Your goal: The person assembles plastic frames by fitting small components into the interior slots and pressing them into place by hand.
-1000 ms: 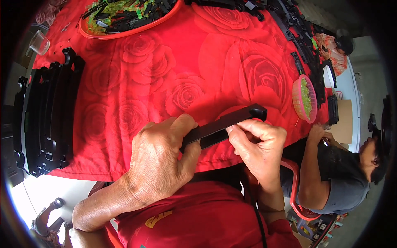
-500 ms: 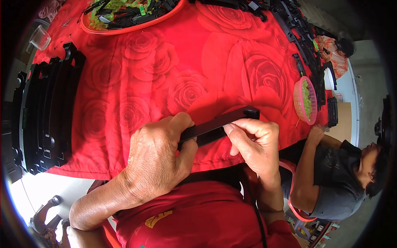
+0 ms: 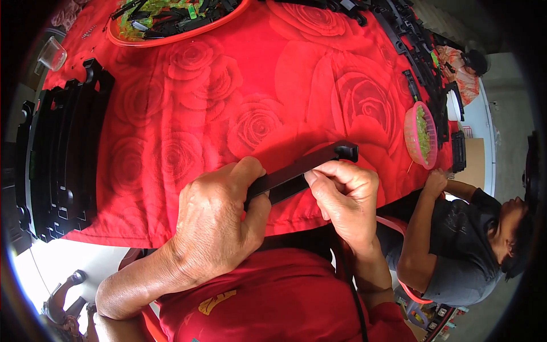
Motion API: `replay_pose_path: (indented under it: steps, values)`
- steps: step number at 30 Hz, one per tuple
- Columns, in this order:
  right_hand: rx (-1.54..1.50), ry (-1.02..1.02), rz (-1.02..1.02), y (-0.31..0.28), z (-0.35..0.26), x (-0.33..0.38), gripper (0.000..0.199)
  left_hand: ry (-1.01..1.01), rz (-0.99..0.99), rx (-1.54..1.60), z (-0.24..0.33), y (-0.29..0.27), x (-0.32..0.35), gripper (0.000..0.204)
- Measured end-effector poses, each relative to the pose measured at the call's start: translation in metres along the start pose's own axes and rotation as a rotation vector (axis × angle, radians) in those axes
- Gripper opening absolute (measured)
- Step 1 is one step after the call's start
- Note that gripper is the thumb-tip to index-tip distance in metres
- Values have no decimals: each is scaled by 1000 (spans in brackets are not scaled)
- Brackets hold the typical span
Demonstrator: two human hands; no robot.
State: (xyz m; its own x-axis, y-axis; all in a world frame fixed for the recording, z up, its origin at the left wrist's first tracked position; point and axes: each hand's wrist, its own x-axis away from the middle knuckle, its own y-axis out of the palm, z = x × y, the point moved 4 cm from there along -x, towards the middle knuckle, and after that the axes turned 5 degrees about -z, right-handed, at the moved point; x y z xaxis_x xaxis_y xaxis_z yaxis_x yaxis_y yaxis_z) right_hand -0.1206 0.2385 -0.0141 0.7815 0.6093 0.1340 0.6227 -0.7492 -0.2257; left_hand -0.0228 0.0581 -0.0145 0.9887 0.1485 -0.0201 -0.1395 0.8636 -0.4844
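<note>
A long black plastic part (image 3: 305, 164) with a hooked, thicker far end is held above the near edge of the table. My left hand (image 3: 219, 211) grips its near left end between thumb and fingers. My right hand (image 3: 346, 196) is closed at its lower edge, the thumb and forefinger pinching near the hooked end. Whether a small piece sits between those right fingertips is hidden. To the left, several similar long black plastic parts (image 3: 65, 154) stand side by side on the red rose-patterned tablecloth (image 3: 228, 114).
An orange-rimmed basin (image 3: 188, 35) of black and yellow-green pieces stands at the far side. A pink basket (image 3: 411, 139) of yellow-green pieces sits at the right, near piled black parts (image 3: 407, 43). A clear cup (image 3: 52, 54) is far left. Another person (image 3: 461, 245) sits at right.
The black part has tilted slightly, its hooked end rising and showing more of its face. My right hand has shifted a little left along with it; my left hand keeps its grip.
</note>
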Motion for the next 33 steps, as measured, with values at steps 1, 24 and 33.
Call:
replay_pose_path:
  steps: [1, 24, 33]
  values:
    - [-1, 0, -1, 2, 0, -1, 9, 19, 32, -41, 1, 1, 1, 14]
    - [634, -378, -334, -13, -22, -55, 23, -81, -58, -60, -3, -20, -6, 13]
    - [461, -368, -364, -8, -10, -58, 20, -87, -63, -81, -6, -19, -7, 14]
